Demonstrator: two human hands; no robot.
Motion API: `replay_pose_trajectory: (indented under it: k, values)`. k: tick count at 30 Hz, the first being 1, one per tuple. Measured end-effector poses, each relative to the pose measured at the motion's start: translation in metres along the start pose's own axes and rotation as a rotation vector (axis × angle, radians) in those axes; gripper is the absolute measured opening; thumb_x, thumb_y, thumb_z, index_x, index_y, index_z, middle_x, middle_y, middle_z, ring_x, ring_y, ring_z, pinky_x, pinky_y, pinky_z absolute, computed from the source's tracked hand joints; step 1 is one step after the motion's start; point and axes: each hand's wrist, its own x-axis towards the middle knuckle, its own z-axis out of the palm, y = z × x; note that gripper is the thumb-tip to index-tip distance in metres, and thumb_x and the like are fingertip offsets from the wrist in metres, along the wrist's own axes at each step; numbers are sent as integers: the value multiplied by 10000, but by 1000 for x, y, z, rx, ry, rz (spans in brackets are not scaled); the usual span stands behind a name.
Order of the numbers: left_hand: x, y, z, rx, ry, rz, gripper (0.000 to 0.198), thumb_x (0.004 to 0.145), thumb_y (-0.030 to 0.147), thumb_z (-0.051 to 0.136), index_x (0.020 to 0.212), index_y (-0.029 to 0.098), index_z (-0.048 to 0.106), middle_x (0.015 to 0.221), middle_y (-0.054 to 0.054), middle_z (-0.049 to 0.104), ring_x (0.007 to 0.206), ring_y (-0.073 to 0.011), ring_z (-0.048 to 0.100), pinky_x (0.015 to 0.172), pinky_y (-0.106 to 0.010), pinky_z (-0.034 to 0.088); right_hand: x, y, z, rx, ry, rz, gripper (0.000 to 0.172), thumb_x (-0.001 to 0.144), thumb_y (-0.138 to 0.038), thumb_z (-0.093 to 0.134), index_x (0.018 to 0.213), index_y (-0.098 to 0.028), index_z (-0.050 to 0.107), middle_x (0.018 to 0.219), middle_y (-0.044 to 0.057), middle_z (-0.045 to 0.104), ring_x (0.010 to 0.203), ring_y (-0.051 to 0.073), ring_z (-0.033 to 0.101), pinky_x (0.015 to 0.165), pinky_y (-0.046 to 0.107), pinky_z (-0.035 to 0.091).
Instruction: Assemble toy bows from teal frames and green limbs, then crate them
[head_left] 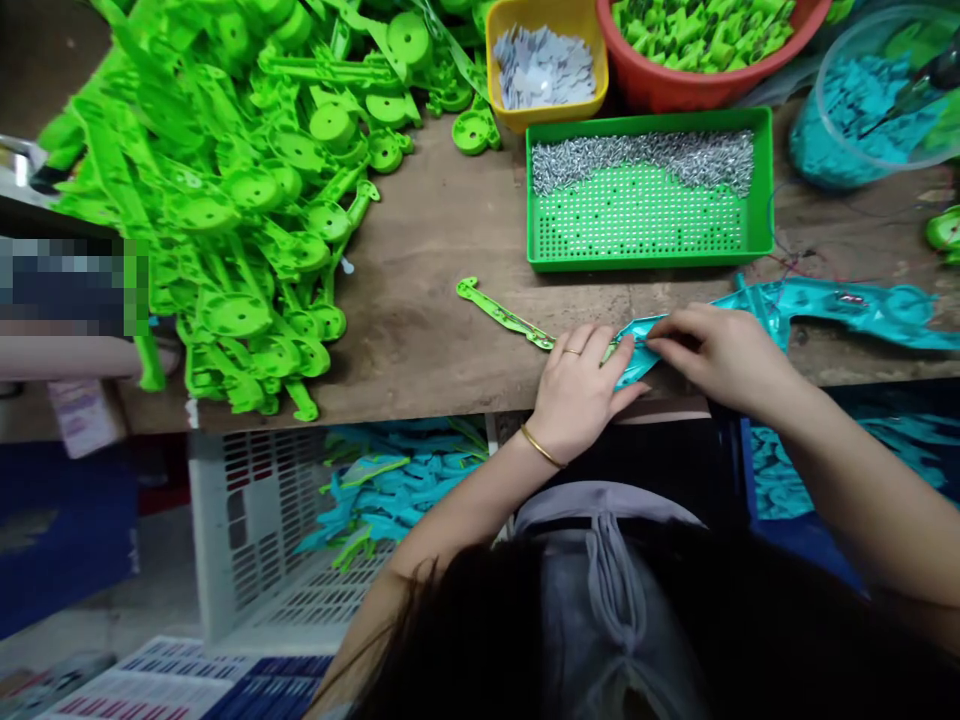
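Observation:
Near the front edge of the bench, my left hand [581,385] presses down and grips a blue plastic shell [636,368], where a slim green plastic arm [499,312] meets it. Thin wire runs along the green arm. My right hand [724,355] is closed, thumb and fingertips pinched together over the open shell beside my left fingers; what they pinch is too small to make out. To the right of that hand lies a long blue plastic housing [847,305], open side up, with thin red and dark wires across it. My fingers hide part of the shell.
A big heap of green plastic parts [255,210] covers the left. Behind my hands are a green tray of screws [649,262], a yellow bin [495,60], a red bowl [652,90] and a clear tub [832,165]. Below stand a white crate [232,560] and a blue bin [806,540]. Someone's arm [67,358] reaches in at left.

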Motion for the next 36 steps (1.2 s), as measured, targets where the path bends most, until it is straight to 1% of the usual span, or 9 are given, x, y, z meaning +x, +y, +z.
replay_pose_trajectory:
  k: [4, 8, 13, 19, 24, 26, 30, 32, 36]
  values:
    - [0, 0, 2, 23, 15, 14, 473, 901, 474, 544, 1218, 127, 598, 1202, -160, 607, 1151, -288, 526, 971, -430, 436, 3, 2, -4, 44, -33, 92, 172, 831, -311, 562, 873, -201, 687, 853, 43, 714, 735, 180, 623, 669, 288, 413]
    - [0, 0, 4, 52, 38, 23, 494, 893, 503, 542, 1214, 132, 604, 1202, -153, 603, 1143, -288, 526, 966, -422, 439, 7, -5, -7, -56, -26, 122, 199, 839, -329, 535, 881, -215, 692, 879, 48, 719, 775, 204, 630, 642, 297, 378]
    - [-2, -2, 7, 27, 35, 20, 496, 897, 503, 535, 1224, 136, 597, 1214, -163, 593, 1149, -290, 521, 969, -442, 436, 13, -10, -14, -236, -79, 96, 238, 857, -312, 473, 893, -217, 689, 946, 61, 707, 821, 221, 622, 596, 307, 303]
    - [-2, -3, 8, -12, 33, 0, 497, 904, 519, 510, 1225, 150, 599, 1217, -162, 589, 1154, -288, 514, 980, -455, 431, 20, -2, -17, -214, -173, 55, 213, 840, -322, 489, 857, -220, 675, 914, 42, 710, 790, 208, 614, 617, 307, 300]
    - [-2, -3, 7, 13, 39, 13, 484, 905, 517, 510, 1209, 154, 609, 1208, -152, 589, 1142, -285, 519, 969, -443, 439, 16, -8, -12, -340, -101, 9, 236, 867, -263, 443, 815, -179, 658, 887, 77, 706, 861, 235, 633, 696, 328, 307]
    - [-1, -3, 7, 15, 36, 8, 481, 901, 512, 521, 1209, 153, 607, 1205, -154, 588, 1144, -284, 516, 968, -444, 439, 13, -6, -10, -299, -70, 0, 220, 866, -262, 458, 822, -182, 658, 889, 74, 709, 891, 238, 635, 718, 327, 320]
    - [-1, -3, 6, 19, 36, 12, 480, 895, 510, 533, 1207, 153, 606, 1190, -150, 595, 1128, -282, 521, 964, -448, 442, 7, 10, -12, -113, 18, 67, 178, 851, -288, 508, 856, -202, 664, 879, 52, 716, 802, 206, 630, 697, 313, 360]
    - [-1, -3, 6, 22, 42, 21, 479, 899, 510, 525, 1206, 152, 608, 1200, -151, 593, 1131, -284, 519, 967, -451, 442, 4, 19, -15, -95, 70, 127, 167, 839, -302, 527, 844, -203, 662, 850, 56, 708, 751, 206, 615, 676, 316, 370]
    - [-1, -3, 7, 21, 65, 29, 479, 897, 505, 530, 1186, 134, 623, 1197, -159, 595, 1139, -288, 514, 969, -445, 447, -1, 27, -18, -144, 116, 143, 179, 850, -309, 514, 825, -199, 654, 893, 83, 690, 836, 242, 612, 721, 347, 380]
